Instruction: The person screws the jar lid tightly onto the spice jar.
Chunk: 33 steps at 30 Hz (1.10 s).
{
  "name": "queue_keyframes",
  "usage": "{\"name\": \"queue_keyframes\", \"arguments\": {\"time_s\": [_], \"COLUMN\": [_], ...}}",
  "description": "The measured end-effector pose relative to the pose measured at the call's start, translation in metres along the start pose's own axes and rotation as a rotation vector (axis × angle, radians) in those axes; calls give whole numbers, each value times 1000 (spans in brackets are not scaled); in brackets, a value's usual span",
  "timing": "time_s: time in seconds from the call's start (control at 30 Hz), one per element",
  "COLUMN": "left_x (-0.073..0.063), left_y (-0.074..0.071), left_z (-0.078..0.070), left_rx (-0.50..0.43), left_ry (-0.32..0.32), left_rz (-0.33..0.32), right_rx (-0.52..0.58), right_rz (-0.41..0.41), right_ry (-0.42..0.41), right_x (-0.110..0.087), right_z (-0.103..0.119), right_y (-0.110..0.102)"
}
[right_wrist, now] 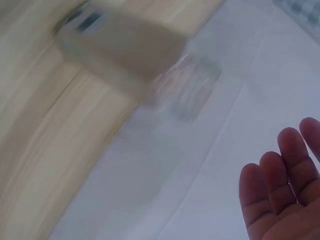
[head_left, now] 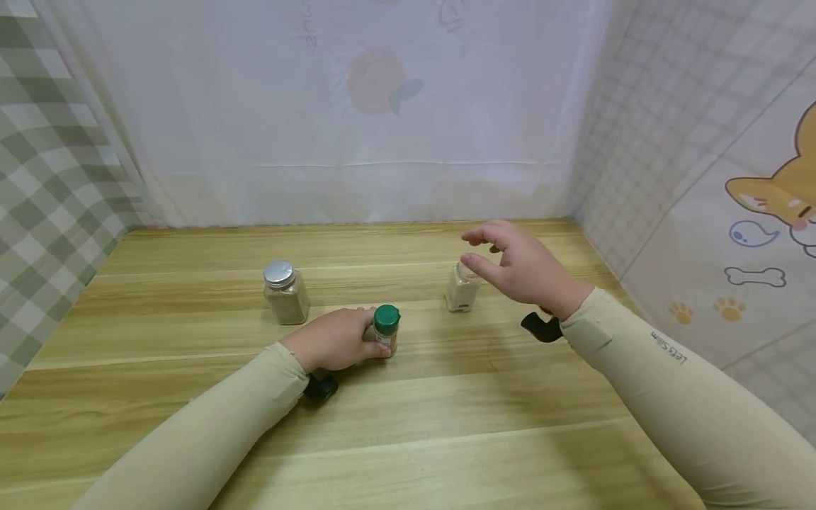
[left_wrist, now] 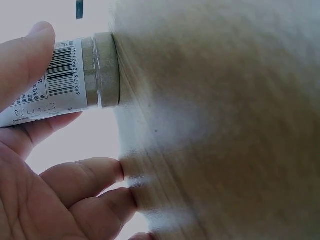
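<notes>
My left hand (head_left: 334, 341) pinches a small spice jar with a green cap (head_left: 386, 320), thumb on the near side and a finger round the far side. In the left wrist view, the spice jar (left_wrist: 65, 75) shows a white barcode label and a brownish filling; its base is right at the tabletop, and my other fingertips touch the wood. My right hand (head_left: 525, 265), fingers loosely bent and apart, hovers beside and partly over the top of a square glass jar (head_left: 460, 294) with pale contents. That square jar (right_wrist: 125, 45) looks blurred in the right wrist view, away from my fingers.
A square jar with a silver lid (head_left: 287, 294) stands on the left of the wooden table (head_left: 408, 453). A white curtain (head_left: 255, 127) hangs along the back edge, with a checked cloth (head_left: 51, 163) at the left and a printed cloth (head_left: 701, 234) at the right.
</notes>
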<state>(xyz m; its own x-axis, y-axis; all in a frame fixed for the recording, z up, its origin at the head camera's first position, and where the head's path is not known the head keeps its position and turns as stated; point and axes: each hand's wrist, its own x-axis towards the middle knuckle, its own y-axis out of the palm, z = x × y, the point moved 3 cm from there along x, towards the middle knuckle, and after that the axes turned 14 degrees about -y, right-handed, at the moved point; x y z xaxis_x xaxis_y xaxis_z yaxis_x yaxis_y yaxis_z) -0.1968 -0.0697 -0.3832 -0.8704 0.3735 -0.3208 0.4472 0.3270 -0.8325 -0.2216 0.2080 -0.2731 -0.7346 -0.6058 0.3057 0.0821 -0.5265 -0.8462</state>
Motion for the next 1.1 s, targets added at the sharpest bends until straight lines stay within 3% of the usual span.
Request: {"name": "queue_keyframes", "arguments": {"time_s": [0.27,0.53,0.8,0.9,1.1], "left_x": [0,-1,-1,-1,-1], "left_y": [-1,-3,-4,-3,-3], "left_z": [-1,-2,-2,-3,-3], "left_rx": [-5,-11,-11,-18,-24], "left_ry": [16,15,26,24,23], "left_rz": [-2,11,12,16,21], "right_rx": [-108,-234,-241,-253,-239], "right_rz": [109,362,533,561,543], "right_ry": [142,210,280,279,263], "right_x": [-21,-53,-81,-87,-92], "right_z": [-45,-94,-128,-136,-143], "right_y": [-20,-26,-17,-15,-16]}}
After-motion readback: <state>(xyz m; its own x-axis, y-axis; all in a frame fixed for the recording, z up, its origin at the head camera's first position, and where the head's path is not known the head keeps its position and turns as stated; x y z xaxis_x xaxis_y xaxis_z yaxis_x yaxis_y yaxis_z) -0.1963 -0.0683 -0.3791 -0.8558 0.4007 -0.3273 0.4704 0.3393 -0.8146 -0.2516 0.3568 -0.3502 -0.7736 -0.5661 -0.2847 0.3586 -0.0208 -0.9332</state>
